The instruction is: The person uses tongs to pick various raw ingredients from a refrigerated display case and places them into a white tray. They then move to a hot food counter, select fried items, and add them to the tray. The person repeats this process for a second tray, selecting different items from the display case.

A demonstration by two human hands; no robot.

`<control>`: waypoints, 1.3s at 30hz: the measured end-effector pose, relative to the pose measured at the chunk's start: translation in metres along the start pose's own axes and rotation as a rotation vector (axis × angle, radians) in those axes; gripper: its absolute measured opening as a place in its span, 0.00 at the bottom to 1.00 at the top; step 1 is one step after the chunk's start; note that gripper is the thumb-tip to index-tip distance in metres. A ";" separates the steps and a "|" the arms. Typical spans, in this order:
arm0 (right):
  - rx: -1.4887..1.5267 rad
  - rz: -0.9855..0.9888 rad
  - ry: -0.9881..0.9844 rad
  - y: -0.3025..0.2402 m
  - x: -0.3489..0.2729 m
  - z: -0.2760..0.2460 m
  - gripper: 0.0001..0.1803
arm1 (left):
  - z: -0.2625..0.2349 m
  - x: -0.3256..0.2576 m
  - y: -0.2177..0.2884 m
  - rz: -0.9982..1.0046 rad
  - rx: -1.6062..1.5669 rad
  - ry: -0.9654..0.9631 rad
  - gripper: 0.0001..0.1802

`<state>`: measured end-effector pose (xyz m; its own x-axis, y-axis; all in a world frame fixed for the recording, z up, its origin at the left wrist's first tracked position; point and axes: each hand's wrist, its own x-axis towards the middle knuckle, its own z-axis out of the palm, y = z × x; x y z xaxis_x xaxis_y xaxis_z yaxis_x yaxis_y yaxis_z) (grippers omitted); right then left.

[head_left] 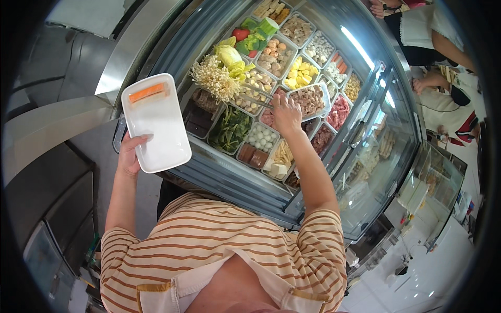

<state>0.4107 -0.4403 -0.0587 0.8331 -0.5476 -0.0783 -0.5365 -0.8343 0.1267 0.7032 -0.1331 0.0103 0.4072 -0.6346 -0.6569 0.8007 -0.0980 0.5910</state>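
My left hand (pixel 130 155) grips a white rectangular tray (pixel 164 133) by its near left edge, thumb over the rim. Orange-and-white sticks, which look like crab sticks (pixel 147 93), lie at the tray's far end. Over the food case, my right hand (pixel 286 116) is closed around metal tongs (pixel 257 95). Their tips point left, above a container of pale yellowish pieces (pixel 255 86), next to enoki mushrooms (pixel 214 78). I see nothing clearly pinched between the tips. Beside my right hand is a tilted tub of brownish meat pieces (pixel 309 100).
The glass-and-metal case (pixel 219 177) holds several tubs: leafy greens (pixel 229 128), white eggs or balls (pixel 262 137), brown blocks (pixel 253 155), yellow pieces (pixel 301 73), and red meat (pixel 338 112). A sliding glass door (pixel 365 167) stands at right. Other people (pixel 436 36) are at the far right.
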 end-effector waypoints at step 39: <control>1.578 0.557 -0.655 0.018 -0.037 -0.191 0.15 | 0.133 0.064 -0.045 -0.162 -0.158 -0.522 0.40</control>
<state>0.3954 -0.4229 0.1349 0.5548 -0.3632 -0.7485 -0.6417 0.3858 -0.6628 0.6349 -0.2712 0.0036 0.0349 -0.9197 -0.3911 0.9071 -0.1351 0.3986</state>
